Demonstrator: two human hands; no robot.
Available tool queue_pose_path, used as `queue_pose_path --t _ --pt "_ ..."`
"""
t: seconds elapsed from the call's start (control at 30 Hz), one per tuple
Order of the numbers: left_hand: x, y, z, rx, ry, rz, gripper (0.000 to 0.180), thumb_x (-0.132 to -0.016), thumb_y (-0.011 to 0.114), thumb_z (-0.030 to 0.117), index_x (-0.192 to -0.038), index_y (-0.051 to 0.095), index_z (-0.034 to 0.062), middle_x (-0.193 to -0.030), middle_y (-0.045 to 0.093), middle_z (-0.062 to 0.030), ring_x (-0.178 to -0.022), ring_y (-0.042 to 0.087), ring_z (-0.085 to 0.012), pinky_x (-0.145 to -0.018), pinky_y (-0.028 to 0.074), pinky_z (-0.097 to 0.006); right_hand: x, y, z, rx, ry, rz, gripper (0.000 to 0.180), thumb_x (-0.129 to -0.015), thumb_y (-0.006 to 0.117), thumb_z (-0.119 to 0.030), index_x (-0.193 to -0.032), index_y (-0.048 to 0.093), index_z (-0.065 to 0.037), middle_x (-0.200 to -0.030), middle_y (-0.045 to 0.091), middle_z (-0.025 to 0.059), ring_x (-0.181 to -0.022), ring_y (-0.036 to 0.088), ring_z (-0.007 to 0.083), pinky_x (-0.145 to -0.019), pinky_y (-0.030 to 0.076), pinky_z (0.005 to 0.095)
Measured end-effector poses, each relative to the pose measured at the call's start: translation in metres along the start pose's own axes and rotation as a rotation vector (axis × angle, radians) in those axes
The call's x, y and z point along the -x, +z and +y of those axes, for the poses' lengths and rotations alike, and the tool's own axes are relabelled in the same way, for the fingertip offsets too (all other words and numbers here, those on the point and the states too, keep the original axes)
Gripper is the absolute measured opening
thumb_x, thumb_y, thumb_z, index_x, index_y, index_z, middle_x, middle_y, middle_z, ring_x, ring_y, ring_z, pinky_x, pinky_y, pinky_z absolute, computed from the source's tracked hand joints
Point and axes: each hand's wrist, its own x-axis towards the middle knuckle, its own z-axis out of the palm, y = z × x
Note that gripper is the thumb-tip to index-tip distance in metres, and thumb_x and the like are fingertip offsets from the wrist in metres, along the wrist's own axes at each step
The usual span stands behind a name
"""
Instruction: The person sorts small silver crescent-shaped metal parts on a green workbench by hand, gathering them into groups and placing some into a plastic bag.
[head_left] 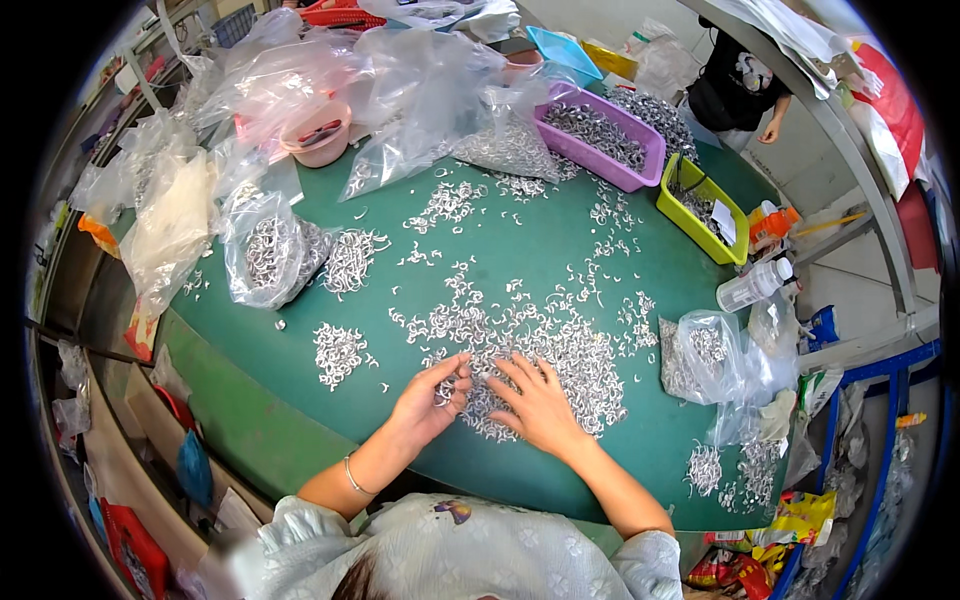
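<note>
A wide heap of small, curved silver metal pieces (575, 370) covers the middle of the green table. At the heap's near left edge my left hand (428, 402) is curled, with several of these pieces showing in its fingers. My right hand (540, 408) lies palm down over the heap, fingers spread and touching the pieces. Left of my left hand sits a smaller separate pile (340, 355). Beyond it, another pile (352, 262) lies beside an open clear plastic bag (268, 255) filled with similar pieces.
At the far right stand a purple basin (600, 138) and a lime-green basin (703, 210), both holding metal pieces. A white bottle (752, 287) and another filled bag (690, 360) are on the right. A pink bowl (318, 140) sits among plastic bags. A person (740, 80) stands behind.
</note>
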Motion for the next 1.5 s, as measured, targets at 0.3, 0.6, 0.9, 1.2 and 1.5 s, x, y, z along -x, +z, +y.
queue_pose_path --t 0.3,0.6,0.9,1.2,1.5 --pt "0.023 -0.002 -0.009 -0.187 -0.013 -0.04 0.024 -0.097 0.053 0.013 -0.115 0.057 -0.0017 -0.076 0.048 0.0008 -0.063 0.041 -0.0064 -0.046 0.032 -0.017 0.034 0.013 0.003 0.043 0.096 0.161 0.034 -0.084 0.065 -0.016 -0.116 0.059 -0.008 -0.135 0.05 0.0089 -0.128 0.044 0.0291 -0.107 0.031 0.0487" --pt "0.02 -0.009 -0.018 -0.784 0.12 -0.011 0.02 -0.096 0.057 0.016 -0.106 0.062 0.0005 -0.067 0.046 0.0047 -0.057 0.038 -0.0046 -0.046 0.028 -0.019 0.071 0.005 0.0 -0.14 0.249 0.283 0.034 -0.083 0.068 -0.015 -0.115 0.061 -0.007 -0.136 0.051 0.0098 -0.13 0.043 0.0323 -0.103 0.034 0.0469" --pt "-0.02 0.011 -0.03 -1.793 0.874 -0.084 0.014 -0.082 0.069 0.01 -0.096 0.069 0.0061 -0.087 0.068 -0.0107 -0.063 0.062 -0.0217 -0.058 0.049 -0.033 0.036 0.015 0.003 0.006 0.216 0.174 0.045 -0.083 0.069 -0.031 -0.12 0.058 -0.008 -0.138 0.047 0.0067 -0.137 0.033 0.0299 -0.106 0.028 0.0527" --pt "-0.031 0.009 -0.016 -1.084 0.488 -0.273 0.01 -0.09 0.062 0.012 -0.092 0.063 0.0017 -0.086 0.064 -0.006 -0.061 0.052 -0.0135 -0.048 0.041 -0.026 0.075 -0.001 0.027 -0.285 0.379 0.493 0.017 -0.078 0.071 -0.007 -0.095 0.068 -0.004 -0.109 0.064 0.0088 -0.111 0.055 0.0287 -0.096 0.038 0.0406" --pt "-0.037 0.024 -0.002 -0.41 -0.042 -0.33 0.025 -0.096 0.052 0.022 -0.076 0.051 0.0069 -0.08 0.06 -0.0151 -0.054 0.041 -0.0107 -0.038 0.025 -0.019 0.035 0.003 0.06 -0.087 0.386 0.369 0.041 -0.089 0.061 -0.013 -0.128 0.054 -0.004 -0.132 0.054 0.0136 -0.128 0.044 0.0326 -0.105 0.033 0.0426"
